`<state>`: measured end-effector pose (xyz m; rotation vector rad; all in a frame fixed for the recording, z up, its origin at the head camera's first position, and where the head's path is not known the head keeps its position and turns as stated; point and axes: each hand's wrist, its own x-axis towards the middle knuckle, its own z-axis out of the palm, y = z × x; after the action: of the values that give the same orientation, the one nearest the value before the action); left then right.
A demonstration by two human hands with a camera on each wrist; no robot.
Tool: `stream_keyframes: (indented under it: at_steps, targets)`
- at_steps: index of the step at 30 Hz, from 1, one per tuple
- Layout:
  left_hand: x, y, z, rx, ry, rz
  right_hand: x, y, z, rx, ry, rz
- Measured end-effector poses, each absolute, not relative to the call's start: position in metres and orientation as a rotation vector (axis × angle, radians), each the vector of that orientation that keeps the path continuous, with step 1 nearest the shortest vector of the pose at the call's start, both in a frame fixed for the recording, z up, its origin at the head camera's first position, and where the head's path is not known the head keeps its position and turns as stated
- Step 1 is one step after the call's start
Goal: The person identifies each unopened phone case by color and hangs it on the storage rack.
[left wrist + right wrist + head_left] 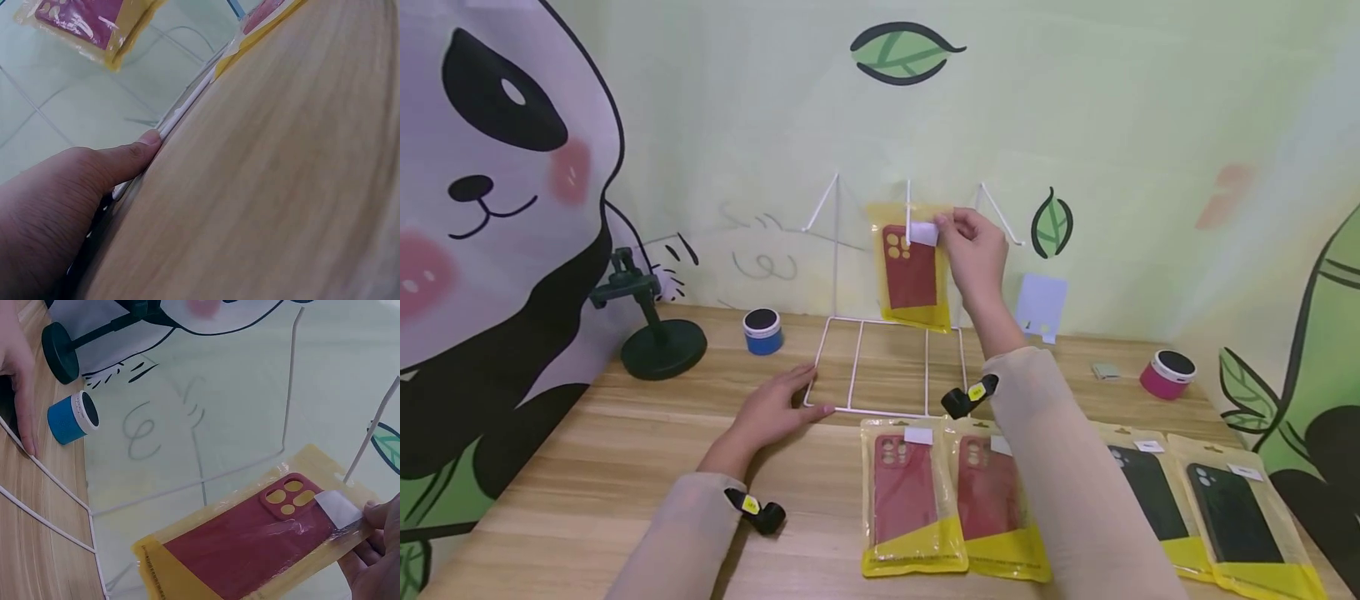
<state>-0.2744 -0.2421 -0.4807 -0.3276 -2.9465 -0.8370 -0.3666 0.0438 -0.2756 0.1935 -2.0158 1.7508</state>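
My right hand pinches the top of a red phone case pack against the middle hook of the white wire rack. My left hand lies flat, fingers straight, pressing the rack's base onto the table.

Wire rack is standing mid-table, against the wall. One packet is hanging on its middle hook, right hand at its top. Left hand is pressing the rack's front-left corner. Four packets are lying in front, running right.
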Motion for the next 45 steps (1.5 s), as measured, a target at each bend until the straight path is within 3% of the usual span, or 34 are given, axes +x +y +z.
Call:
stream_keyframes:
  at_steps: [9, 17, 24, 31, 45]
  targets:
    - [-0.276, -0.243, -0.481, -0.313, -2.949, -0.835, -0.363, 0.053, -0.289, 0.24, -1.995, 1.827]
    - [-0.275, -0.241, -0.481, -0.315, -2.959, -0.839, -0.319, 0.072, -0.344, 0.27, -2.197, 1.944]
    - [-0.274, -0.24, -0.48, -0.305, -2.95, -0.864, -0.281, 0.089, -0.402, 0.776, -2.511, 1.732]
    - [-0.275, -0.24, -0.48, -0.329, -2.945, -0.847, -0.273, 0.108, -0.454, 1.169, -2.723, 1.129]
    - [-0.276, -0.239, -0.483, -0.323, -2.942, -0.836, -0.278, 0.112, -0.465, 1.187, -2.769, 0.969]
